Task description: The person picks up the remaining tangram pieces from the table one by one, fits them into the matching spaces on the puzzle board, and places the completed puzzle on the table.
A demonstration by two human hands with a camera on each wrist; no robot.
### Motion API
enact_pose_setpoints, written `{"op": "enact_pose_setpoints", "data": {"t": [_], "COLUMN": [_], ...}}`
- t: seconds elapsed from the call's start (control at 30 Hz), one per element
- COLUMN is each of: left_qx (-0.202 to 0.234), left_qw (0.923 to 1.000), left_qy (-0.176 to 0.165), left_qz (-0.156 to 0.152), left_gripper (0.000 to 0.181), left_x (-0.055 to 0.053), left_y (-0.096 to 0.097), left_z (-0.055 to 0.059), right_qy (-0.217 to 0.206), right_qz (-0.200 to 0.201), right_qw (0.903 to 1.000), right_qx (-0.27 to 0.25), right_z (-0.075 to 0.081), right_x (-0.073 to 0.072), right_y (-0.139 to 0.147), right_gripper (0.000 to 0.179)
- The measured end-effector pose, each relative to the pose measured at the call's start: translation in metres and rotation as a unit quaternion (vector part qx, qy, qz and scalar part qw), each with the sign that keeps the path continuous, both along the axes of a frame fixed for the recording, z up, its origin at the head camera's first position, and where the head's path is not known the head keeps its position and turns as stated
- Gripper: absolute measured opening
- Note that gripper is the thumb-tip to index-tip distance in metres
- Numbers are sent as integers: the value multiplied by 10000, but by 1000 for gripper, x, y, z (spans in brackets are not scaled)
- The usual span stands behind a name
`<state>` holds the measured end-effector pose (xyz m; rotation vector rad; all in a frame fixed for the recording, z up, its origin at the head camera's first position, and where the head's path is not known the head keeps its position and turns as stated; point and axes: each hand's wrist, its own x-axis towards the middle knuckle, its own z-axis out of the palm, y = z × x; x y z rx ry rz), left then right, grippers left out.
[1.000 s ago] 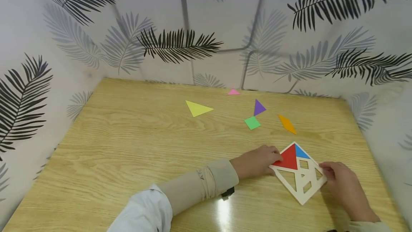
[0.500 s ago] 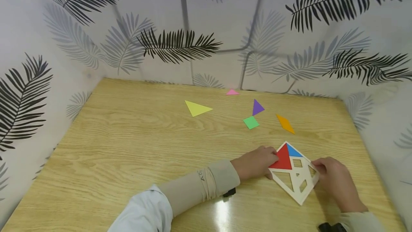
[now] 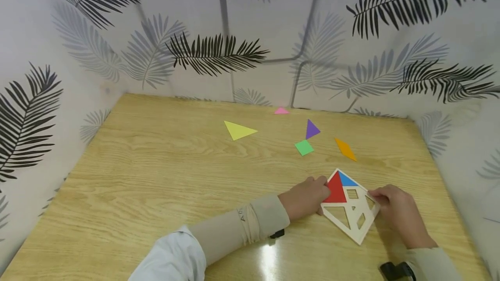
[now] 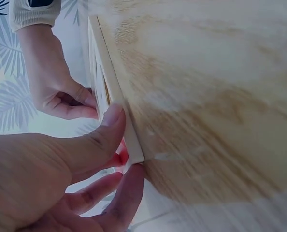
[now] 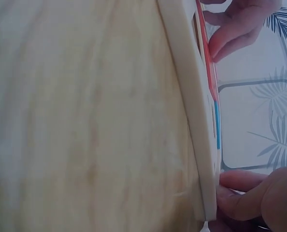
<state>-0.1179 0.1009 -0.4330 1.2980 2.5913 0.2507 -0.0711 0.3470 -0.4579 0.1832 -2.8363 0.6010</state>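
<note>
A cream tangram board (image 3: 357, 234) lies on the table at the right in the head view, one corner toward the person. A large red triangle (image 3: 336, 191) and a small blue triangle (image 3: 347, 180) sit in its recesses; other cutouts show bare wood. At its left corner, the left hand (image 3: 306, 196) holds the board, fingertips over the red triangle. The right hand (image 3: 402, 214) pinches the opposite corner between thumb and fingers. In the left wrist view, the left thumb presses on the board's edge (image 4: 115, 82). The right wrist view shows the board's thick side (image 5: 189, 92).
Beyond the board lie a yellow triangle (image 3: 239, 131), a pink triangle (image 3: 281, 111), a purple triangle (image 3: 312, 129), a green square (image 3: 304, 147) and an orange parallelogram (image 3: 345, 148). Leaf-patterned cloth (image 3: 265, 77) stands along the back and sides of the wooden table (image 3: 156, 164).
The board has slid left and turned slightly, with both hands on it. The right hand has moved left and a little away from the person. The loose pieces stay on the table.
</note>
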Motion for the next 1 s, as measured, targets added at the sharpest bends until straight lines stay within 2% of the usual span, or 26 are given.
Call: {"op": "enact_pose_setpoints", "data": {"t": [0.13, 0.37, 0.6, 0.87, 1.0], "left_qx": [-18, -26, -171, -54, -167], "left_qw": [9999, 9992, 9977, 9956, 9925], "left_qy": [88, 272, 495, 543, 872], "left_qz": [145, 307, 420, 767, 842], "left_gripper": [23, 16, 15, 12, 12], "left_x": [5, 10, 15, 18, 22], "left_y": [-5, -13, -24, -39, -45], "left_z": [0, 1, 6, 0, 0], "right_qy": [183, -80, -243, -660, -584], "right_qz": [237, 497, 560, 558, 647], "right_qw": [9996, 9987, 9981, 9961, 9961], "right_qx": [-7, 71, -89, -153, -164], "right_z": [-3, 1, 3, 4, 4], "right_x": [-5, -15, -26, -36, -41], "right_y": [-3, -10, -26, -47, -56], "right_gripper": [12, 11, 12, 11, 12]}}
